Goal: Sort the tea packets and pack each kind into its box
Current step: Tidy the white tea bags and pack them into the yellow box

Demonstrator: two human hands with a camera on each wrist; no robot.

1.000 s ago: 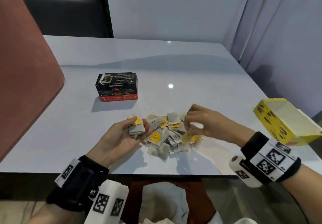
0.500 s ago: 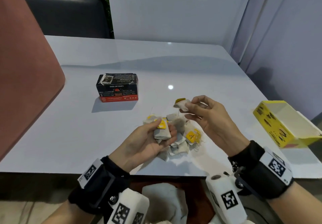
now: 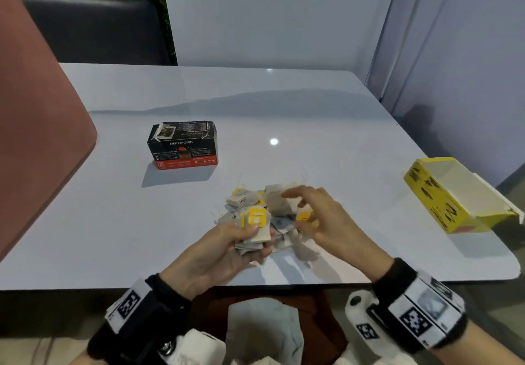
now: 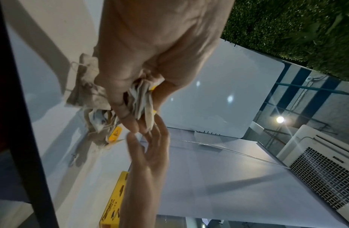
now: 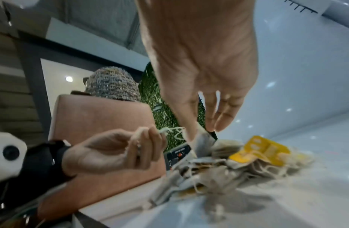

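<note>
A loose heap of tea packets (image 3: 279,208), grey paper with strings and yellow tags, lies near the table's front edge. My left hand (image 3: 257,236) grips a small stack of packets (image 3: 257,224) with a yellow tag on top, just left of the heap; the left wrist view shows the stack (image 4: 142,100) clamped between thumb and fingers. My right hand (image 3: 301,208) hovers over the heap with fingers spread and straight, blurred, nothing plainly held. The closed black and red tea box (image 3: 183,145) stands behind and to the left. The open yellow box (image 3: 443,194) lies at the right edge.
The glossy white table (image 3: 312,114) stretches back to a white panel. A pink chair back (image 3: 37,137) rises at the left edge and a dark seat (image 3: 93,29) stands behind the table. The yellow box overhangs the table's right edge.
The right hand, which held a packet up half a second ago, has dropped back over the heap without it. The left hand's stack has moved right, close to the heap.
</note>
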